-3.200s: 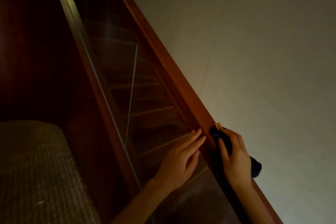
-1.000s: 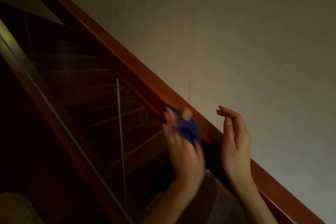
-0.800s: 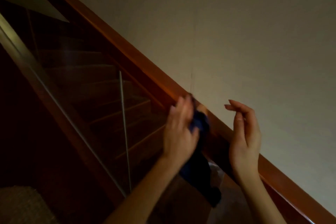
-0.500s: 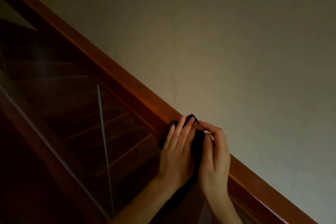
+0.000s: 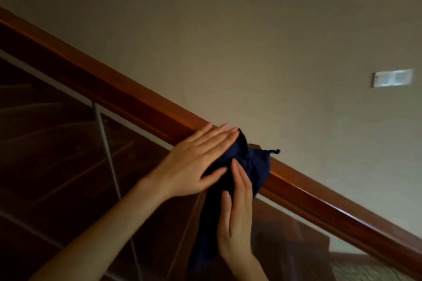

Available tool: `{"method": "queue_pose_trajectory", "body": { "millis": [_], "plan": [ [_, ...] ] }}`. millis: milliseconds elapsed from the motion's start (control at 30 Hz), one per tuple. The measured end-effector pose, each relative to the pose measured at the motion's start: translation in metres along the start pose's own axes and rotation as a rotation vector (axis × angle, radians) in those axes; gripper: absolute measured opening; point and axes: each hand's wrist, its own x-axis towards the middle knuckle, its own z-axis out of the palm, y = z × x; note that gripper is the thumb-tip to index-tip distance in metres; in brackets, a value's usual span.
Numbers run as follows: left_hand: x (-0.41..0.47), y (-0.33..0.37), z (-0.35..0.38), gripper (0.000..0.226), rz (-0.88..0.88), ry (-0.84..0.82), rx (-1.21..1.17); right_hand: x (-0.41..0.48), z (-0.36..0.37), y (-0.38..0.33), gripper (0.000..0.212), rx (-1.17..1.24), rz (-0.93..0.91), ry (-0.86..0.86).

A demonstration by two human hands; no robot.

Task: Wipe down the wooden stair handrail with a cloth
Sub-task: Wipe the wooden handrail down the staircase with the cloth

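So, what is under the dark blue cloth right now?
The cloth drapes over the wooden handrail, left hand and right hand flat on it. The covered rail stretch is hidden.

A plain beige painted wall (image 5: 274,29) fills the upper part of the view. On it, far to the right, there is a small white rectangular wall plate (image 5: 393,78), a little blurred. At lower left stands a clear glass balustrade panel (image 5: 57,178), crossed by a thin pale joint strip (image 5: 107,150). Behind the glass, dark wooden stair steps (image 5: 34,112) show dimly. A pale woven surface (image 5: 356,269) fills the bottom right corner.
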Motion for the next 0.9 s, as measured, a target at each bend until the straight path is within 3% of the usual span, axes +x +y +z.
{"method": "queue_pose_trajectory", "body": {
  "millis": [100,200,300,400,533,633,733,900],
  "plan": [
    [-0.001,-0.024,-0.003,0.050,-0.003,0.018,-0.049,0.006,0.023,-0.004,0.043,-0.229,-0.014,0.098],
    [-0.004,-0.028,0.010,0.044,0.037,0.117,-0.067,0.009,0.055,-0.004,0.038,-0.328,-0.127,0.017],
    [-0.008,-0.031,0.016,0.044,0.050,0.217,-0.106,0.008,0.064,0.015,0.048,-0.501,-0.272,-0.051],
    [-0.009,-0.032,0.022,0.043,0.055,0.262,-0.176,-0.001,0.044,0.038,0.051,-0.651,-0.103,0.205],
    [0.001,-0.018,0.037,0.037,-0.031,0.364,-0.080,0.003,0.053,0.036,0.057,-0.518,0.056,0.463],
    [0.005,-0.016,0.047,0.029,-0.053,0.467,-0.073,0.023,0.073,0.020,0.047,-0.585,-0.110,0.349],
    [0.005,-0.019,0.054,0.024,-0.022,0.532,-0.041,0.011,0.054,0.051,0.043,-0.694,-0.251,0.285],
    [0.011,-0.014,0.058,0.026,-0.077,0.569,-0.019,-0.039,0.034,0.072,0.049,-0.870,-0.027,0.528]
  ]
}}
